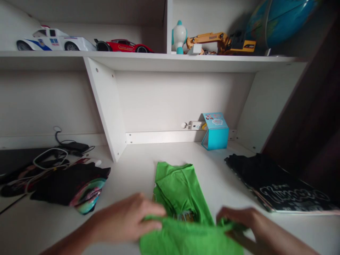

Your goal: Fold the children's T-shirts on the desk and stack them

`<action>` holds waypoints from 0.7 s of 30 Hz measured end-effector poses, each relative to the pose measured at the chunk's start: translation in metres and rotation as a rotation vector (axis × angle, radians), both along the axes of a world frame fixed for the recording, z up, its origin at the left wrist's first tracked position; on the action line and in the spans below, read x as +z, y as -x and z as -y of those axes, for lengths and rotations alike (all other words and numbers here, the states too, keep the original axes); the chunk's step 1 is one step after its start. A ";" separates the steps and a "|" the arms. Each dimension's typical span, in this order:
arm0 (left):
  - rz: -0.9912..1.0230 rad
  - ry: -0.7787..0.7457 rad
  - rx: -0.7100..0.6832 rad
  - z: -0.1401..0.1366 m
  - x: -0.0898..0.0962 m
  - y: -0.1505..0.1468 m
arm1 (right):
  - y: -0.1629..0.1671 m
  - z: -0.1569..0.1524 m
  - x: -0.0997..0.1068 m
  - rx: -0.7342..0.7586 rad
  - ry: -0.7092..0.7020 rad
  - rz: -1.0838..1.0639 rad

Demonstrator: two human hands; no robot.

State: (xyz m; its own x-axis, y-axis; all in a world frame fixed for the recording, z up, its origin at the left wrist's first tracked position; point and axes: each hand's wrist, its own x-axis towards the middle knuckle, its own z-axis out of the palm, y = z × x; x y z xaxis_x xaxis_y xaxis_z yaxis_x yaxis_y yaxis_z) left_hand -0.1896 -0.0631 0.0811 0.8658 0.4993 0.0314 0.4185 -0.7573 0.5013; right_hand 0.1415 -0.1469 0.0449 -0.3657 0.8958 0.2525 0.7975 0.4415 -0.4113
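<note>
A bright green T-shirt (183,184) lies on the white desk, partly folded, with some printed lettering showing on it. Its near edge is lifted toward me. My left hand (132,217) pinches that edge on the left between thumb and fingers. At the right corner, my right hand (247,225) grips the same edge, slightly blurred. The lowest part of the shirt runs out of the bottom of the view.
Black folded clothing (281,184) with white lettering lies at the right. A dark garment (71,186) and tangled cables (50,159) sit at the left. A blue desk calendar (217,136) stands at the back. Toy cars (123,46), an excavator (225,42) and a globe (281,21) occupy the shelf.
</note>
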 end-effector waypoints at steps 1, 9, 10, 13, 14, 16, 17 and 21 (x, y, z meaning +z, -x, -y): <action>-0.015 0.028 0.030 -0.029 0.011 -0.010 | -0.002 -0.030 0.010 0.005 0.109 -0.018; -0.017 0.412 0.231 -0.217 -0.056 -0.056 | -0.008 -0.224 -0.032 -0.103 0.421 0.053; -0.017 0.426 0.225 -0.224 -0.065 -0.055 | -0.011 -0.231 -0.041 -0.116 0.435 0.069; 0.024 0.423 0.213 -0.234 -0.078 -0.050 | -0.020 -0.239 -0.056 -0.148 0.436 0.092; 0.036 0.411 0.221 -0.235 -0.080 -0.048 | -0.023 -0.240 -0.059 -0.162 0.419 0.091; 0.035 0.330 0.266 -0.237 -0.085 -0.046 | -0.026 -0.239 -0.062 -0.194 0.371 0.083; 0.023 0.264 0.294 -0.236 -0.088 -0.046 | -0.027 -0.239 -0.064 -0.207 0.349 0.079; -0.021 0.027 0.318 -0.230 -0.097 -0.048 | -0.020 -0.237 -0.075 -0.224 0.299 0.050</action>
